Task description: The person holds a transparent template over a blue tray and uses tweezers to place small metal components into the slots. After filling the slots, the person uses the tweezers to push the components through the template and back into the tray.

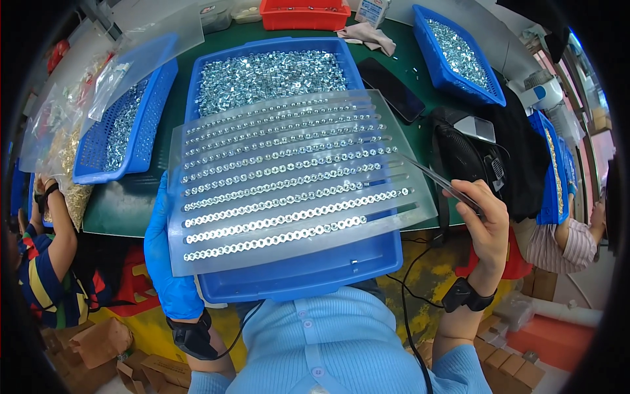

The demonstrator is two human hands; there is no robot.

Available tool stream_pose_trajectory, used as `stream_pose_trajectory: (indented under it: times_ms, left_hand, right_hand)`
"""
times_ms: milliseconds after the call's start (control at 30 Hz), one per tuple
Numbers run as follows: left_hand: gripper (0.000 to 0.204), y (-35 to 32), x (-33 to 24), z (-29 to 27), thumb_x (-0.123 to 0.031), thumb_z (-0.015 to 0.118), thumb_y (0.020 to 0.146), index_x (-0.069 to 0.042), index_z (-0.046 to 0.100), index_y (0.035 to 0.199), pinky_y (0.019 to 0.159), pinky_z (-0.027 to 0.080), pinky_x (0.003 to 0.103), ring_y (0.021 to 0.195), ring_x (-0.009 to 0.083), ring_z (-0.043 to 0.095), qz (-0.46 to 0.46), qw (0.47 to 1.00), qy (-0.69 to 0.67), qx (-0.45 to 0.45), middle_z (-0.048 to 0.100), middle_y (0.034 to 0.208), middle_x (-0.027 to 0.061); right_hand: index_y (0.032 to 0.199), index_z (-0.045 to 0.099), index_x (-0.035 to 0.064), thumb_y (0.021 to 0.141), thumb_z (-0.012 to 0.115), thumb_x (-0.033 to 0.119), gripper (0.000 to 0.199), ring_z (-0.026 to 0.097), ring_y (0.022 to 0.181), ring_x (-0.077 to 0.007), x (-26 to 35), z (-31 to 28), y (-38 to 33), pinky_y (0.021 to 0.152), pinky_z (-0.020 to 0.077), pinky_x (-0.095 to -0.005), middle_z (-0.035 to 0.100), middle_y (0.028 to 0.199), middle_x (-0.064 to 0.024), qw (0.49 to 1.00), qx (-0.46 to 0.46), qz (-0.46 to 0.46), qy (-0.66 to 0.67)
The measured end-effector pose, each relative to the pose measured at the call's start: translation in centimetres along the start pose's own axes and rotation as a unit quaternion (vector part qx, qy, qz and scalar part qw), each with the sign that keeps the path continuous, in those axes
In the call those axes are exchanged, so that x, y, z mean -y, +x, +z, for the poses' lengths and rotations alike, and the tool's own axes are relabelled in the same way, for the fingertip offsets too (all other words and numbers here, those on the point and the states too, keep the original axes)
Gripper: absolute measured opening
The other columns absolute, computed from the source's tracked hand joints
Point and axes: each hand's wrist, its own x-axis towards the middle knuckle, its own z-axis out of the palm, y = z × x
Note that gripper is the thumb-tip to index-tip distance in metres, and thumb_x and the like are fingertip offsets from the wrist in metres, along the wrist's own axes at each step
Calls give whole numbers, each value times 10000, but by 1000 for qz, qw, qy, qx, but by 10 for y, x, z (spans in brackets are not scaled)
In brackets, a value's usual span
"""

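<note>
The blue-gloved left hand (165, 253) is gripping the left edge of a clear ribbed plastic sheet lined with small silver nuts (289, 184) over a large blue plastic tray (367, 259), while the bare right hand (484, 220) is pinching thin metal tweezers (441, 180) at the sheet's right edge.

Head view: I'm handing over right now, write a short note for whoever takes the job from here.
Left hand, blue-gloved, grips the left edge of the clear grooved plate.
Right hand, bare, holds tweezers, tips at the plate's right edge.
The plate is tilted over the blue tray of loose nuts.
Done: most grooves hold rows of nuts.
Left: lower rows stop short of the right end; the top rows look sparse.
</note>
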Motion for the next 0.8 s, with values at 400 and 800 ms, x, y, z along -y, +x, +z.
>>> stream_pose_trajectory:
  times_ms: [400, 800]
  left_hand:
    - [434, 13, 0, -20, -164, 436, 1060, 6, 431, 1460, 967, 561, 336, 1140, 221, 640, -4, 999, -27, 46, 581, 1356, 155]
    - [342, 19, -3, -29, -204, 472, 1056, -2, 552, 1319, 738, 632, 329, 898, 231, 721, -1, 1000, -25, 3, 673, 1171, 201]
  right_hand:
    - [1178, 661, -60, 873, 665, 8, 312, 626, 894, -155, 7, 9, -1, 794, 485, -245, 688, 1025, -129, 995, -52, 33, 81]
    - [1281, 602, -60, 959, 617, 64, 345, 545, 824, -76, 9, 11, 5, 745, 440, -191, 682, 1152, -151, 1000, -10, -3, 29]
